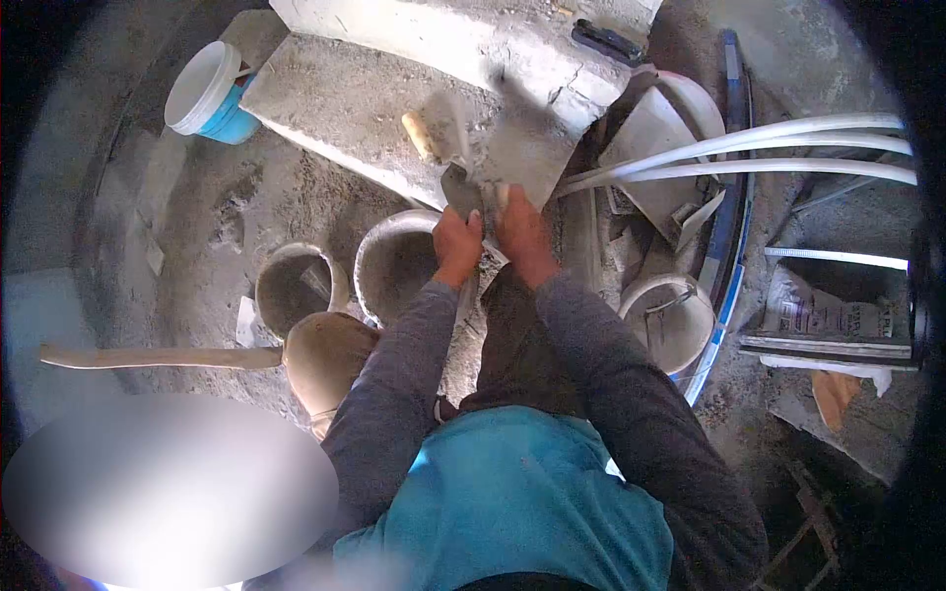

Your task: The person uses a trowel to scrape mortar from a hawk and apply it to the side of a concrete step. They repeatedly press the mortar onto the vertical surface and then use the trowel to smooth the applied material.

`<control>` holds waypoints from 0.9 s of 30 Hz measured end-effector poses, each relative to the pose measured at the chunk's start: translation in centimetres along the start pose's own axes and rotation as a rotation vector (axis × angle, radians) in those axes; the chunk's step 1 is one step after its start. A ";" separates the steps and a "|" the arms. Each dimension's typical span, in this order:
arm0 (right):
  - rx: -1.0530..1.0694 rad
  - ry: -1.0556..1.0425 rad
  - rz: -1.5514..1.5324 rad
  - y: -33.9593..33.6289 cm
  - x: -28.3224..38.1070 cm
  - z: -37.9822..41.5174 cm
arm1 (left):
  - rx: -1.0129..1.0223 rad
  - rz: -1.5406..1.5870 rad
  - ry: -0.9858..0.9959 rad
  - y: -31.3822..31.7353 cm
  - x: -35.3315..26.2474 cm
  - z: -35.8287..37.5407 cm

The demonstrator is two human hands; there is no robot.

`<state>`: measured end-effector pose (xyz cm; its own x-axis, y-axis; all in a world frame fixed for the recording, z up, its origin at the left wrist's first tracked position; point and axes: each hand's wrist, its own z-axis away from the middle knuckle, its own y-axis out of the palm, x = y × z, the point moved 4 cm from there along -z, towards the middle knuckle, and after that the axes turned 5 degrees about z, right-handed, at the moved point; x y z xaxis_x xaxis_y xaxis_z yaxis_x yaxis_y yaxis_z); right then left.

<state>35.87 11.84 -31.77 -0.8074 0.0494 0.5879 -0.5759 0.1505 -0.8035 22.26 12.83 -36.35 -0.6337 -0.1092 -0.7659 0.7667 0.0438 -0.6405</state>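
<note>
Dusty concrete floor (212,212), with two bare hands at the edge of a pale block

In the head view, grit and dust cover the floor and the broad, rough block (335,98), which is brightly lit along its edges. The left hand (459,244) is closed around the lower end of a dark grey piece (458,189), whose upper end points toward the block. Just beside it, the right hand (524,234) is partly curled, fingers toward the block; whether it grips anything cannot be told. A short wooden handle (418,137) lies on the block, just beyond the grey piece. Farther along the block, near its far edge, sits a black object (608,41).

Left of the hands stand a large round container (371,266) and a smaller one, the small round container (263,295). A white-and-blue bucket (225,120) leans by the block's left end. Nearer the person, a long wooden shaft (163,358) reaches to a tan rounded thing (325,364), too unclear to name. On the right, white pipes (749,140) extend over flat boards (655,128) beside a long blue strip (732,98). Below them is a pale bucket (695,330), and farther right, a printed bag (823,310). The lower left is blurred.
</note>
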 end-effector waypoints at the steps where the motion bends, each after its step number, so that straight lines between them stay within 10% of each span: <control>1: 0.130 0.148 0.064 -0.2 -0.5 -0.5 | -0.001 -0.001 0.010 -0.1 -0.2 -0.1; 15: 0.157 0.203 0.025 -1.5 0.1 0.1 | 0.010 0.007 -0.052 0.1 -0.1 0.0; 24: 0.025 -0.159 -0.075 -3.1 -0.3 1.5 | 0.010 0.268 -0.021 0.2 2.3 0.5; 27: 0.253 0.225 -0.166 -5.3 -0.9 5.8 | 0.151 0.256 -0.244 -0.2 2.8 0.8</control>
<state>38.87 5.28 -28.60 -0.6684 0.2652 0.6949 -0.7324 -0.0723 -0.6770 20.46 11.69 -38.30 -0.3901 -0.3474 -0.8527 0.9152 -0.0442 -0.4007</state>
